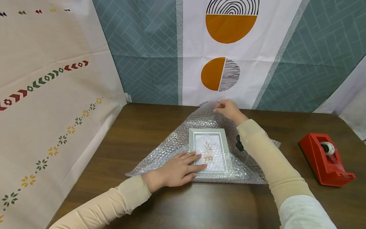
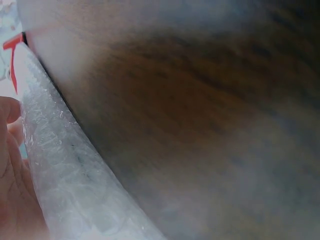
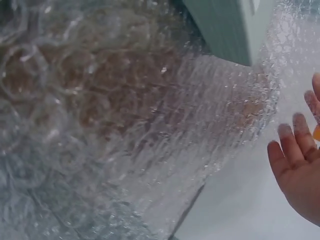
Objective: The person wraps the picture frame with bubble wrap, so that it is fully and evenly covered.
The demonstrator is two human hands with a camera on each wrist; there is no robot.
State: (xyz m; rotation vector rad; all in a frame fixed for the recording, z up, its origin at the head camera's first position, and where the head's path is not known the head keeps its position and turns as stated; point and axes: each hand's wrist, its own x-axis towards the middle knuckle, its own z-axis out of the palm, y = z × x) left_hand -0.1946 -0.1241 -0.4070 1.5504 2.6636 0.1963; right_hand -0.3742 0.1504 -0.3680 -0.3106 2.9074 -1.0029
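A picture frame (image 1: pixel 226 149) with a pale green-grey border lies on a sheet of bubble wrap (image 1: pixel 177 136), and a near fold of the wrap covers its lower part. My left hand (image 1: pixel 177 170) rests with spread fingers on that fold, over the frame's lower left side. At the far corner of the sheet, my right hand (image 1: pixel 229 109) pinches the raised wrap between thumb and fingers. In the right wrist view a corner of the picture frame (image 3: pixel 230 40) shows above the bubble wrap (image 3: pixel 125 125), with my right hand (image 3: pixel 300 170) at the right edge.
A red tape dispenser (image 1: pixel 326 160) with a roll of clear tape stands on the right of the brown wooden table (image 1: pixel 114 143). Patterned cloth (image 1: pixel 143 63) hangs behind the table, and a pale printed cloth (image 1: pixel 57 111) hangs along the left. A small black object (image 1: pixel 239 143) shows beside the right sleeve.
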